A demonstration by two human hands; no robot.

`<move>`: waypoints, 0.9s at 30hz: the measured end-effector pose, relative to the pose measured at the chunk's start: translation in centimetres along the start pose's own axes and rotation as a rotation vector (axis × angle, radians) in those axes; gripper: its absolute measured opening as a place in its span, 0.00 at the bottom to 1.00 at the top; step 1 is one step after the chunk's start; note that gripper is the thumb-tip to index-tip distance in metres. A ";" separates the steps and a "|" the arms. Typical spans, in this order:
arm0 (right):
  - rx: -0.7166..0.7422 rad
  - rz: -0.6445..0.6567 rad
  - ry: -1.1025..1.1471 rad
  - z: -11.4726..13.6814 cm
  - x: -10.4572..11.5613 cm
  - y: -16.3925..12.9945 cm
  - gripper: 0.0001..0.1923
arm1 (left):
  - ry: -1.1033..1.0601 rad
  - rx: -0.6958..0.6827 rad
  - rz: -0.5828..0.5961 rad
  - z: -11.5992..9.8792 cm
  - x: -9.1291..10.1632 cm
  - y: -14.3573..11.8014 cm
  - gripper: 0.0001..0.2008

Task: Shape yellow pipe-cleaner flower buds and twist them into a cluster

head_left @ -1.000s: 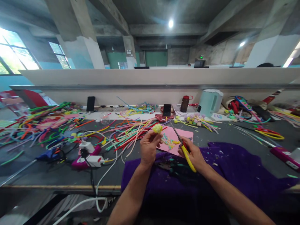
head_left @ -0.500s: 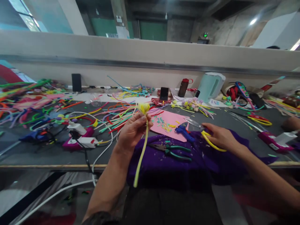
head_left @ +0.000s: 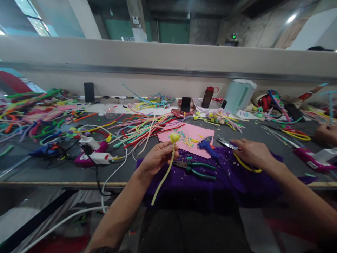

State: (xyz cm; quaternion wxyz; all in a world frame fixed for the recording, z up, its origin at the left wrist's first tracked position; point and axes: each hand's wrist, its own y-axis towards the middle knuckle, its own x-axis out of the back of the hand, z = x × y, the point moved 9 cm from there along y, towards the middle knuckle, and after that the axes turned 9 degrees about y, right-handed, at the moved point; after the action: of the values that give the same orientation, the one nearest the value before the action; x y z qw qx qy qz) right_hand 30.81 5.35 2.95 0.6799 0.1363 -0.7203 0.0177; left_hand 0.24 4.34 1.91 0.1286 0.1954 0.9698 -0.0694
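Stems (head_left: 39, 116): loose, many-coloured heap at far left; a second, sorted-looking bundle (head_left: 139, 131) fans out nearer the middle.
Power strip (head_left: 91, 154): magenta, with white plugs in it; just beside a white cable.
Left hand (head_left: 160, 154): thumb and fingers closed on the yellow flower (head_left: 174, 137), just under its head; its stem hangs down at a slant.
Flower: held upright in front of the pink sheet (head_left: 205, 132); half a second ago it showed farther left, over the bundle.
Pliers (head_left: 189, 168): green-handled, lying on the purple cloth (head_left: 223, 172); a blue tool (head_left: 210, 149) lies beyond, partly on the sheet.
Scissors (head_left: 226, 143): low over the cloth, well apart from the flower; a second ago they were raised near it, so cutting seems paused.
Right hand (head_left: 250, 151): fingers at the scissors; whether they grip or merely touch, I cannot tell.
Co-worker's hand (head_left: 326, 135): far right, near a light-blue stem.
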 end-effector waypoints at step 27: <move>0.213 0.182 1.739 18.3 1.0 7.2 0.12 | -0.065 -0.185 -0.076 -1.0 -1.0 6.1 0.11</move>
State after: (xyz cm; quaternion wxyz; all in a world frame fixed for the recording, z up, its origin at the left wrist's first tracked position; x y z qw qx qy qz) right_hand 11.32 8.21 3.67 0.9671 0.0794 0.0497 0.2364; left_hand 3.33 9.70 2.60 0.1749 0.1432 0.9741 0.0095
